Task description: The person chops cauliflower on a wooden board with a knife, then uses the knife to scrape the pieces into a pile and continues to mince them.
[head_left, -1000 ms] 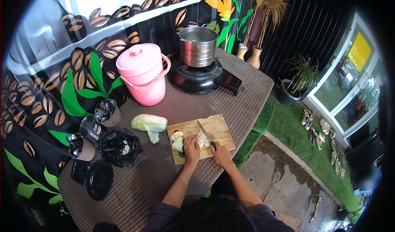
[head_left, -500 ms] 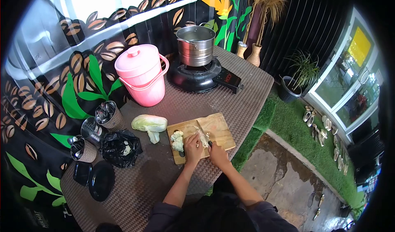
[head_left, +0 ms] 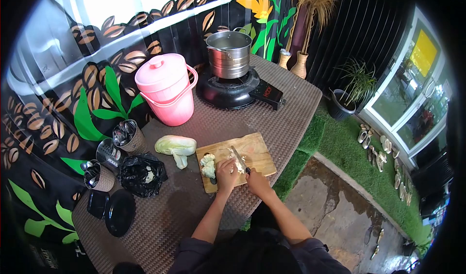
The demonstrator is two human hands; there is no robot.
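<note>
My right hand is closed round the black handle of a kitchen knife. Its blade points away from me across a wooden cutting board, among finely chopped pale bits. Just left of the blade, my left hand rests on the board with its fingers bent together; whatever lies beneath the fingertips is hidden. Whitish florets, seemingly cauliflower, lie beside that hand near the board's left edge. Beyond them on the table sits a Chinese cabbage with one leaf hanging loose.
A pink lidded bucket and a steel pot on a black portable stove stand at the back. To the left are a black plastic bag, cutlery holders and a dark plate. The woven-pattern table ends at my right.
The knife blade has shifted slightly among the chopped bits. My left hand stays almost in place beside it, and the whole view has moved a little.
</note>
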